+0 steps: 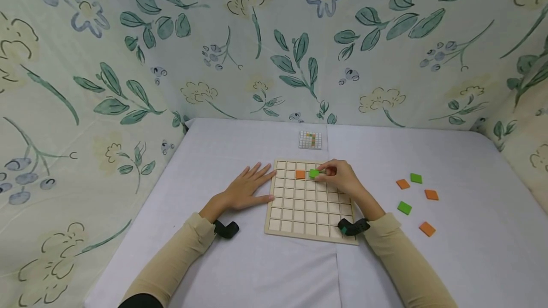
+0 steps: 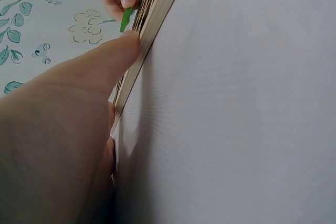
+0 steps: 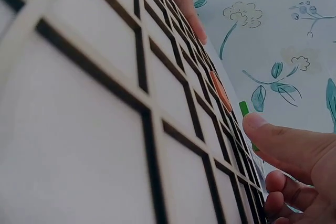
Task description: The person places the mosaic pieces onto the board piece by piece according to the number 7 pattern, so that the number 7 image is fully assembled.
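A wooden grid board (image 1: 311, 203) lies on the white cloth, with an orange tile (image 1: 300, 174) in a square of its second row. My right hand (image 1: 342, 177) pinches a green tile (image 1: 314, 173) between thumb and finger over that same row, right of the orange one. In the right wrist view the green tile (image 3: 243, 108) stands tilted above the grid, held by the right hand (image 3: 294, 156). My left hand (image 1: 246, 188) lies spread at the board's left edge, touching it; the left wrist view shows the left hand's thumb (image 2: 113, 59) against the wooden rim (image 2: 152, 30).
Right of the board lie several loose tiles, such as a green tile (image 1: 404, 207) and an orange tile (image 1: 427, 229). Behind the board is a small card (image 1: 310, 140) with a coloured grid pattern. A flowered cloth (image 1: 257, 75) hangs behind the table.
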Motion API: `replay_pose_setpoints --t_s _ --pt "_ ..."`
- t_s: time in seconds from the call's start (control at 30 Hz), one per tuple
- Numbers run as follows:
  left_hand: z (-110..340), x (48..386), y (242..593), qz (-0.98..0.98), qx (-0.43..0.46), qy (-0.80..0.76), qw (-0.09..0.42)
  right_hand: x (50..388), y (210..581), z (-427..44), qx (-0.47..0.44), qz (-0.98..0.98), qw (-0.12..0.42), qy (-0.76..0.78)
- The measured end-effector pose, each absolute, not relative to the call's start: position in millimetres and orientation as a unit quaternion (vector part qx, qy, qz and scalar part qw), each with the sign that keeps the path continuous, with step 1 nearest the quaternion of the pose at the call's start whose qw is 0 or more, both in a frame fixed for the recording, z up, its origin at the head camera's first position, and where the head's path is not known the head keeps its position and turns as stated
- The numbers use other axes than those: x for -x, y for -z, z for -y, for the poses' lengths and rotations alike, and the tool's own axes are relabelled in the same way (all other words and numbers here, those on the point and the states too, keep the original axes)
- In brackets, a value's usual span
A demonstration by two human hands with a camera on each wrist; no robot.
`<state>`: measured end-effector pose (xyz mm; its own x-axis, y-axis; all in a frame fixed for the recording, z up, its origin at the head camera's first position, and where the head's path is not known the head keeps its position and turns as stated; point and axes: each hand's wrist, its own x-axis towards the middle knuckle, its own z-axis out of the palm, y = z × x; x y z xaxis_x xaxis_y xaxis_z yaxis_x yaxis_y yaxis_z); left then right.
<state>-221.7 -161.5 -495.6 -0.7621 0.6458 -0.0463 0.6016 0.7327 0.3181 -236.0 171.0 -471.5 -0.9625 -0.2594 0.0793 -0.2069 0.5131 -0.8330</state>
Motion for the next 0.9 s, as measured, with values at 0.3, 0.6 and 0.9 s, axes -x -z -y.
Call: replay_pose_setpoints --t_s 0.3,0.6,0.9 --pt "161.2 222.6 495.9 -0.927 -0.339 -0.143 0.071 234.5 474.2 -165.5 0.122 -0.874 0.044 0.468" --pt "161.3 222.3 495.5 -0.925 -0.344 -0.145 0.068 234.4 474.8 -163.3 0.129 -0.880 0.038 0.456" --pt "161.3 221.5 495.4 -0.926 -0.342 -0.144 0.066 234.4 475.3 -160.3 0.135 -0.881 0.031 0.453"
